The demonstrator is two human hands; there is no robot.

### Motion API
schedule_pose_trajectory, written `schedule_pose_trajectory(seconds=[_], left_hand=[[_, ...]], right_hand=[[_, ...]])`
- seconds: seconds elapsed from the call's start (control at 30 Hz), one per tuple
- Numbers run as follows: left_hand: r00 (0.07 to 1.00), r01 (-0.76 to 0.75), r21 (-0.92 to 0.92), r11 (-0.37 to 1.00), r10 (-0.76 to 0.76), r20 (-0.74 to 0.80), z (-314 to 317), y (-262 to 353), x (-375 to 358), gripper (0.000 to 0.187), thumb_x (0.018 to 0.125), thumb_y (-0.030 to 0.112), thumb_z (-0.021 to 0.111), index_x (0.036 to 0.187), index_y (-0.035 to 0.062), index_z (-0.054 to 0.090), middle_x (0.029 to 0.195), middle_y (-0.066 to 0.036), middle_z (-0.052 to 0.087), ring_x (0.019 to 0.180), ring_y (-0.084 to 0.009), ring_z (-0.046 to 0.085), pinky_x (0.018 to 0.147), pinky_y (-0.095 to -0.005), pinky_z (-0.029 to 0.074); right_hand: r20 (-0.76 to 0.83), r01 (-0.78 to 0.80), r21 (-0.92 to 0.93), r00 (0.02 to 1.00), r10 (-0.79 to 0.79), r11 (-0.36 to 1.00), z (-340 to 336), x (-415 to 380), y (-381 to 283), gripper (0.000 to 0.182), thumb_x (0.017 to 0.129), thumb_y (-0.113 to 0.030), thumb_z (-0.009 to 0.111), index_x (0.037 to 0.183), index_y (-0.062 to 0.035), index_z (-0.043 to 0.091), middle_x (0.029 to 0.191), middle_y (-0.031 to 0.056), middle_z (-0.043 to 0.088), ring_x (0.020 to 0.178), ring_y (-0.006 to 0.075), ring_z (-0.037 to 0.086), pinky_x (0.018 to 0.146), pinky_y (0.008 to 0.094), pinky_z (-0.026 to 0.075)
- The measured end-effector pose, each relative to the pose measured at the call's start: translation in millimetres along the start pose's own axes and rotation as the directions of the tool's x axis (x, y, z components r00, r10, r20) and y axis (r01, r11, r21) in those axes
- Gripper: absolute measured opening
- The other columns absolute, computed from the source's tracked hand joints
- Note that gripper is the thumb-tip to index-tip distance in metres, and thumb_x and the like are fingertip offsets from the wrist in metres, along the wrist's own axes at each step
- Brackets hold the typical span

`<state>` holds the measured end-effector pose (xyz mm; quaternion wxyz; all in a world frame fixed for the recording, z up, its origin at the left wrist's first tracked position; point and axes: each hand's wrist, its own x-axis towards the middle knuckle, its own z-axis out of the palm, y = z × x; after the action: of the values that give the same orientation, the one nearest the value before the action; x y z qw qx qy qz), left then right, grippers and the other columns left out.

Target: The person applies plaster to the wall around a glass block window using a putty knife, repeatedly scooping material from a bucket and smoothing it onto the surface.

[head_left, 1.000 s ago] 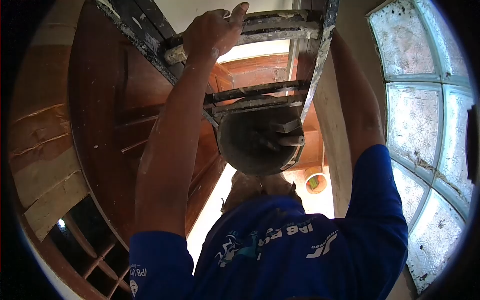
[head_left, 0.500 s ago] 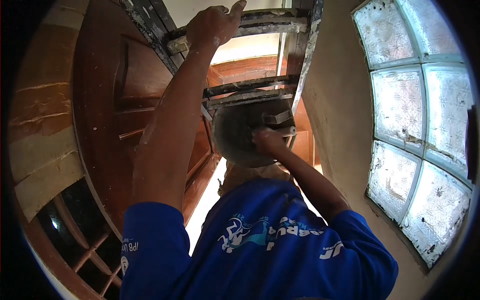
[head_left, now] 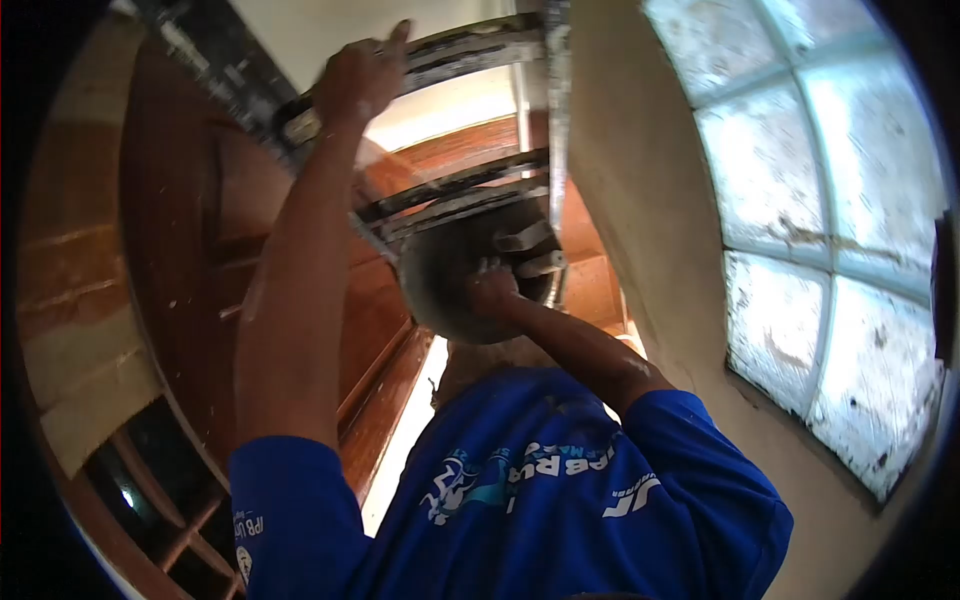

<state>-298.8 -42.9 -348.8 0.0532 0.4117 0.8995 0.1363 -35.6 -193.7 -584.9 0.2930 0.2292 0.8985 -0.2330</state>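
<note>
My left hand [head_left: 362,82] is closed round the upper rung [head_left: 465,55] of a paint-spattered ladder, one digit sticking up. Below the lower rung [head_left: 465,193] is a dark round container [head_left: 440,285]. My right hand [head_left: 494,289] is over the container, its fingers curled; what they hold is hidden. Just right of that hand, a flat-sided grey piece [head_left: 523,238] and a pale round-ended handle [head_left: 542,264] rest at the container's right side.
A brown panelled door [head_left: 180,230] stands to the left. On the right are a plastered wall [head_left: 640,180] and a glass-block window [head_left: 770,170]. A dark lattice [head_left: 150,480] lies at the lower left. The ladder's left rail [head_left: 220,70] slants across the top.
The ladder, container and both hands appear farther left in view, and the window shows larger, as the camera has turned. My left hand keeps its hold on the rung.
</note>
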Motion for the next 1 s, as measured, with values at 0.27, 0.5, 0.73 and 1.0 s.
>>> schedule_pose_trajectory(seconds=[0.27, 0.5, 0.73, 1.0], left_hand=[[0.998, 0.021, 0.004, 1.0, -0.021, 0.058, -9, 7, -2, 0.076, 0.091, 0.071, 0.033, 0.114, 0.0093, 0.07, 0.115, -0.02, 0.067, 0.11, -0.0401, 0.062, 0.093, -0.0484, 0.048], [0.998, 0.03, 0.012, 0.999, -0.031, 0.062, -7, 7, -4, 0.076, 0.09, 0.072, 0.032, 0.115, 0.0109, 0.07, 0.116, -0.021, 0.067, 0.11, -0.0409, 0.061, 0.094, -0.0494, 0.047], [0.999, -0.006, 0.019, 1.0, 0.005, 0.043, -6, 5, 0, 0.076, 0.091, 0.072, 0.031, 0.109, 0.0105, 0.072, 0.112, -0.021, 0.067, 0.107, -0.0419, 0.062, 0.092, -0.0508, 0.047], [0.999, -0.031, 0.02, 0.999, 0.03, 0.04, -4, 0, 1, 0.079, 0.091, 0.073, 0.029, 0.109, 0.0094, 0.072, 0.112, -0.022, 0.067, 0.108, -0.0419, 0.062, 0.092, -0.0508, 0.047]], right_hand=[[-0.455, 0.265, 0.681, 0.884, 0.111, 0.682, -40, -158, 66, 0.04, 0.083, -0.018, 0.065, 0.119, -0.0024, 0.06, 0.103, 0.0218, 0.067, 0.093, 0.0348, 0.067, 0.082, 0.0409, 0.054], [-0.206, 0.199, 0.978, 0.912, 0.355, 0.058, -26, -223, 106, 0.037, 0.093, -0.022, 0.065, 0.123, -0.0017, 0.06, 0.097, 0.0099, 0.07, 0.088, 0.018, 0.066, 0.082, 0.035, 0.053], [-0.305, 0.166, 0.914, 0.882, 0.36, 0.37, 24, -220, 117, 0.036, 0.09, -0.021, 0.067, 0.122, -0.005, 0.063, 0.104, 0.0112, 0.07, 0.092, 0.021, 0.067, 0.083, 0.0345, 0.052], [-0.621, 0.138, 0.532, 0.734, 0.275, 0.836, 82, -166, 103, 0.024, 0.086, -0.022, 0.064, 0.108, -0.0119, 0.07, 0.103, 0.0131, 0.068, 0.092, 0.0307, 0.067, 0.079, 0.0432, 0.053]])
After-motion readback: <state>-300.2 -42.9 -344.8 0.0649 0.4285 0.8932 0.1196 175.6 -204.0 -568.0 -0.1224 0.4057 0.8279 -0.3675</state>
